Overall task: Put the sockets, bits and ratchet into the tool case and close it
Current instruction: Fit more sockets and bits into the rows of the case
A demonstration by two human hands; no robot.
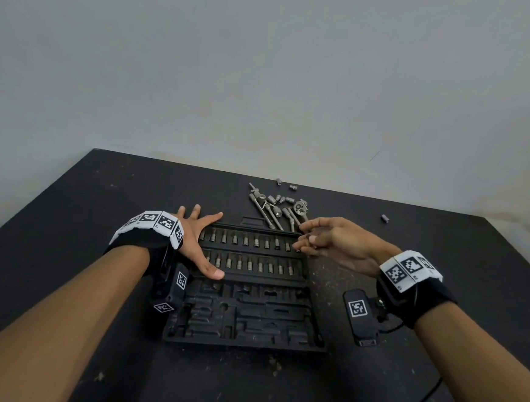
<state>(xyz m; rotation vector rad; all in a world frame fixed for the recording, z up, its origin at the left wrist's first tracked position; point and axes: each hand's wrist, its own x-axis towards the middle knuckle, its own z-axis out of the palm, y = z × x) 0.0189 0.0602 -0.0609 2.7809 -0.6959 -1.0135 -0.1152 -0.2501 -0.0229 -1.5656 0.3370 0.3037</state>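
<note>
The open black plastic tool case (245,313) lies flat on the dark table (67,204). My left hand (197,243) rests splayed on its left edge; my right hand (333,241) pinches a small metal piece (307,237) beside the loose steel ratchet and sockets (283,210).

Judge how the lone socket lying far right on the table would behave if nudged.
The lone socket looks like a short metal cylinder lying on its side, so it would probably roll. It seems rigid and dense for its size. The flat table offers no lip there to stop it.
</note>
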